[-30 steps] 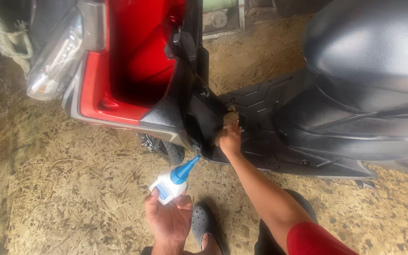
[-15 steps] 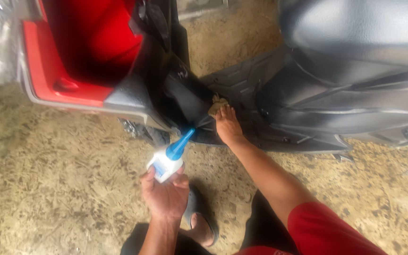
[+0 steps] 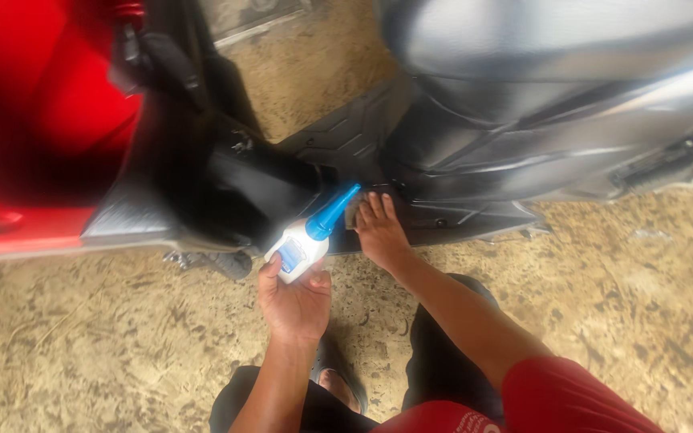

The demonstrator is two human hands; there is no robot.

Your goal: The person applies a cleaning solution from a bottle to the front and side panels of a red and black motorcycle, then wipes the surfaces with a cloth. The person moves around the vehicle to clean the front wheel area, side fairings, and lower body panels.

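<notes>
My left hand (image 3: 294, 301) grips a small white squeeze bottle (image 3: 300, 250) with a long blue nozzle (image 3: 333, 212). The nozzle points up and to the right, its tip close to the black footboard (image 3: 338, 144) of a scooter. My right hand (image 3: 378, 228) lies flat on the footboard's near edge, fingers pressing on a small brownish piece (image 3: 353, 215) just right of the nozzle tip. Whether that piece is cloth or pad I cannot tell.
The scooter's red front panel (image 3: 42, 120) fills the upper left, and its grey body and seat (image 3: 555, 88) fill the upper right. A footrest (image 3: 651, 170) sticks out at the right. Rough sandy concrete floor (image 3: 106, 337) lies below. My sandalled foot (image 3: 334, 377) is between my arms.
The view has moved closer and shifted left along the scooter. My left hand has brought the bottle's nozzle up to the footboard beside my right hand, which stays pressed there.
</notes>
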